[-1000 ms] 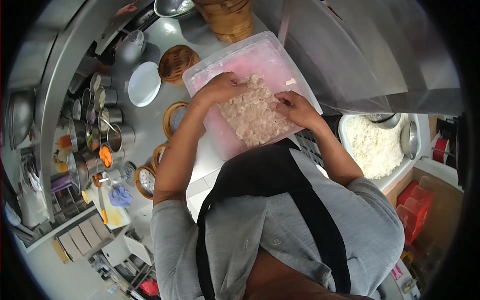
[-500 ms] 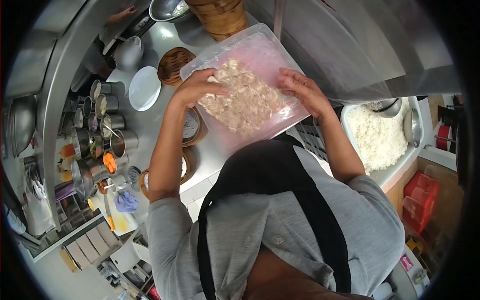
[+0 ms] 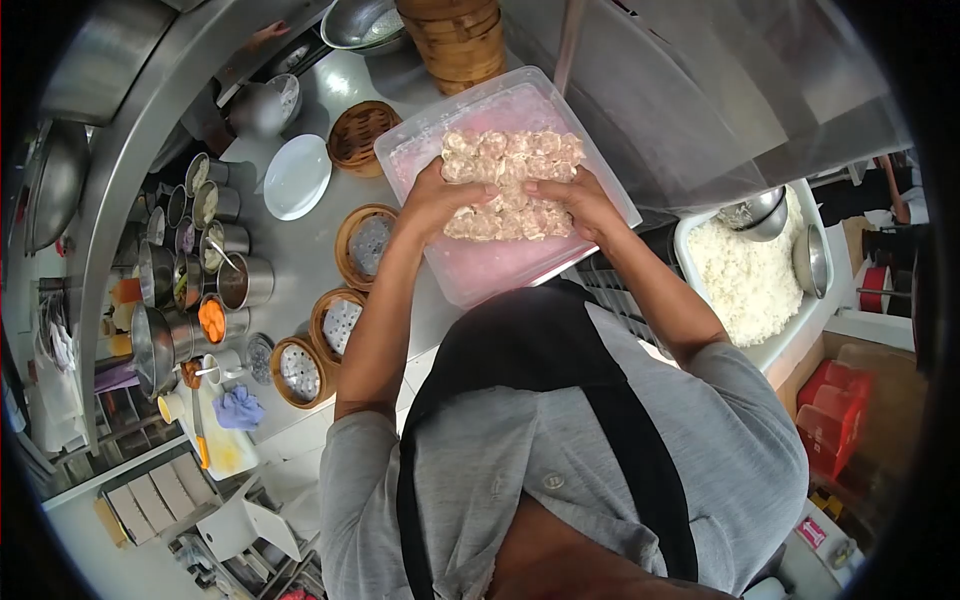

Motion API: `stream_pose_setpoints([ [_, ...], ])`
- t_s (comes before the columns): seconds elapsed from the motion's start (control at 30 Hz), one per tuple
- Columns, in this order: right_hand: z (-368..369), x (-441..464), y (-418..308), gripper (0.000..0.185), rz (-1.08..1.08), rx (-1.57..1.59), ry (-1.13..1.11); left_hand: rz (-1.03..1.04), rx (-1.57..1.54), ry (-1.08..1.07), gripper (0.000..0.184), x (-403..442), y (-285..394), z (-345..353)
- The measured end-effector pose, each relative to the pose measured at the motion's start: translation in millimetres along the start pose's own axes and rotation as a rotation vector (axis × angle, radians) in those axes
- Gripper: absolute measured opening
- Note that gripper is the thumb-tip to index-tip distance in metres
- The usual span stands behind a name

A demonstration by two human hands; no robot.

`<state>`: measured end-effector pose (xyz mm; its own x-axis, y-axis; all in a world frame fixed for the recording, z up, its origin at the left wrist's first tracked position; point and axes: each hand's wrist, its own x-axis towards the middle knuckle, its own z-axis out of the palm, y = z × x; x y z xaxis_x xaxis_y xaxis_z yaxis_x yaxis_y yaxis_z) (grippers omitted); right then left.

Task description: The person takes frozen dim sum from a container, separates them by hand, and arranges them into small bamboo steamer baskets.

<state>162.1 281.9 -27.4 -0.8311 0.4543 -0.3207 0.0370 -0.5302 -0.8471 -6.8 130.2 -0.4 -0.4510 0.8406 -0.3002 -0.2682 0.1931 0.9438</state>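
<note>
Over a clear plastic box (image 3: 470, 285) with a pinkish inside, I hold a slab of pale, lumpy dumplings (image 3: 515, 160) stuck together in rows. My left hand (image 3: 432, 205) grips its left side, thumb lying across the top. From the right side my right hand (image 3: 585, 205) grips it the same way, and the two thumbs point toward each other. The fingers under the slab are mostly hidden. Just left of the box sits a bamboo steamer (image 3: 362, 138) with a slatted base.
Bamboo steamers with perforated liners (image 3: 300, 372) line the counter's near edge. A white plate (image 3: 297, 178), metal pots of ingredients (image 3: 245, 282) and a knife (image 3: 201, 440) lie left. Stacked steamers (image 3: 455, 45) stand behind. At right is a tub of white rice (image 3: 740, 270) with metal bowls.
The slab has turned from slanted to level, its rows now facing up. My right hand has moved in from beside the slab to grip it.
</note>
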Motion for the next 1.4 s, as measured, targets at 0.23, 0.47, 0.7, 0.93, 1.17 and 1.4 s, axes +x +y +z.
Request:
stream_pose_setpoints([
  [0.23, -0.2, -0.9, 1.4, 0.072, -0.052, -0.102, 0.105, 0.011, -0.032, 0.069, 0.071, 1.7, -15.1, 7.6],
  [0.47, -6.4, 10.2, 13.3, 0.081, -0.14, -0.351, 0.247, 0.013, 0.011, 0.118, 0.072, 5.8, -21.9, 6.7],
  [0.7, -4.7, 12.8, 17.9, 0.088, -0.161, -0.586, 0.377, 0.124, -0.024, 0.14, 0.06, 8.2, -33.9, 7.2],
  [0.93, -0.3, 10.9, 10.4, 0.074, -0.083, -0.309, 0.151, 0.075, 0.179, 0.212, 0.056, 1.4, -17.6, -2.0],
  [1.17, -10.6, 16.3, 9.1, 0.058, 0.167, 0.114, -0.058, -0.05, -0.32, -0.017, 0.057, 1.7, -28.4, -21.7],
  [1.4, -13.1, 15.3, 15.7, 0.053, 0.083, 0.158, -0.023, 0.035, -0.114, 0.157, 0.049, -5.8, -8.3, -14.1],
])
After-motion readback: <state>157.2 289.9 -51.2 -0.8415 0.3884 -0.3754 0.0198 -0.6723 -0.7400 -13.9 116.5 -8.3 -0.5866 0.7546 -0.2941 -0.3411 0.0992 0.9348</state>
